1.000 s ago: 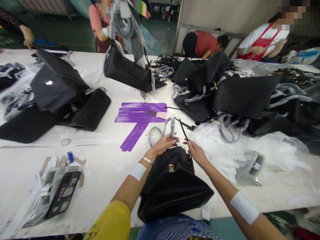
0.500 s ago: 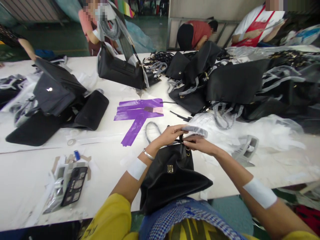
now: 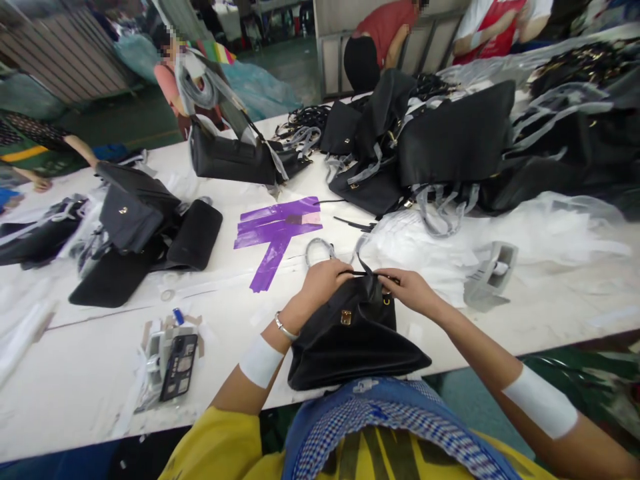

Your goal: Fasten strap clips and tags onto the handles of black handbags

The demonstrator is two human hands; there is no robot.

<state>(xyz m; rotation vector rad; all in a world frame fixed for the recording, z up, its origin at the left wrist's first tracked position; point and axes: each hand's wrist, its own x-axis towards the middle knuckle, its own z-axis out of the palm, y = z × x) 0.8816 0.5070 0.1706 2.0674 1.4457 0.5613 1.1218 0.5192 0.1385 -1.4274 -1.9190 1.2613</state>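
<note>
A black handbag (image 3: 350, 353) with a small gold clasp stands against the table's near edge, right in front of me. Across its top runs a thin black strap (image 3: 363, 273). My left hand (image 3: 325, 279) pinches this strap on one side, and my right hand (image 3: 409, 288) pinches it on the other, with fingers closed. A plastic-wrapped handle (image 3: 320, 245) loops up behind my left hand. Another grey wrapped strip (image 3: 364, 252) rises between the hands. A gold ring (image 3: 387, 301) hangs at the bag's right side.
Black bags (image 3: 455, 140) are heaped at the back right, with more bags (image 3: 135, 213) at left. Purple tape strips (image 3: 273, 243) lie mid-table. A phone (image 3: 179, 367) rests on the left, a tape dispenser (image 3: 493, 277) on the right beside white wrapping (image 3: 425, 247). Co-workers stand beyond the table.
My hands have moved apart, drawing the thin black strap out sideways over the bag. The wrapped handle that lay over my right hand now stands up between the hands. The view has shifted.
</note>
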